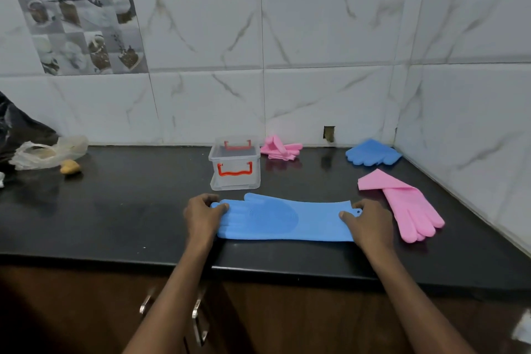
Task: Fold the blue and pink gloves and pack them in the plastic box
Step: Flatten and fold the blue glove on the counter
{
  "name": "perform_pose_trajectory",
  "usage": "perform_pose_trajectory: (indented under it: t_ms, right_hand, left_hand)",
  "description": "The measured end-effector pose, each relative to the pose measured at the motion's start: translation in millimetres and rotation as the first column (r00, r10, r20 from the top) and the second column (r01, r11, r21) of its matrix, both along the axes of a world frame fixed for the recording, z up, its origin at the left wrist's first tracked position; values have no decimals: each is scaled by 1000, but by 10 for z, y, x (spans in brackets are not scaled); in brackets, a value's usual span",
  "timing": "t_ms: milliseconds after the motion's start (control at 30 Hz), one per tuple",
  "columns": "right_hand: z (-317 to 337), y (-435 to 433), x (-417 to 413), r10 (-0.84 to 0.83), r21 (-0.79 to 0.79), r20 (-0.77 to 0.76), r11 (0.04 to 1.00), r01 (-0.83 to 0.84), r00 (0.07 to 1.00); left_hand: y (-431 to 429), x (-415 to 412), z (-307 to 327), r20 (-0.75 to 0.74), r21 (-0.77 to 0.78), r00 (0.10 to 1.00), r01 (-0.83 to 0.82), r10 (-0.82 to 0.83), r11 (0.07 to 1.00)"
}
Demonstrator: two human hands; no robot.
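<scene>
A blue glove (284,220) lies flat and stretched out on the black counter (129,210), fingers pointing left. My left hand (202,217) pinches its fingertip end. My right hand (369,221) holds its cuff end. Behind the glove stands the clear plastic box (235,165) with orange handles, open and with nothing visible inside. A pink glove (408,207) lies on the right, its cuff partly folded. Near the wall, a second pink glove (280,148) lies crumpled beside the box. A second blue glove (372,154) lies bunched in the far right corner.
A crumpled clear plastic bag (48,152) and a small yellowish lump (69,167) lie at the counter's far left, next to a dark bag (17,129). Tiled walls close the back and right side. Cabinet doors with metal handles (198,322) are below the counter edge.
</scene>
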State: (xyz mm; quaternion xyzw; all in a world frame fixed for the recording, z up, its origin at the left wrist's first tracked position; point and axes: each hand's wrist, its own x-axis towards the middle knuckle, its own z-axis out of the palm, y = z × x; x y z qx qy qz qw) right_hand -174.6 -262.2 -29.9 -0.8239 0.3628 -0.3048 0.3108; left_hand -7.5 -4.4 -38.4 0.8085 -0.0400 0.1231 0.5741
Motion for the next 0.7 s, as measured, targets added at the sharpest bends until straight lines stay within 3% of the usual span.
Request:
perform_pose_trajectory:
  t_ms: [367, 700]
  right_hand:
    - [32, 7, -39, 28, 43, 31, 999, -30, 999]
    - [39, 57, -23, -9, -13, 20, 1000, 9, 1000]
  left_hand:
    - [-37, -14, 15, -13, 32, 1000, -19, 19, 999]
    - [-37, -21, 32, 6, 50, 1000, -25, 25, 998]
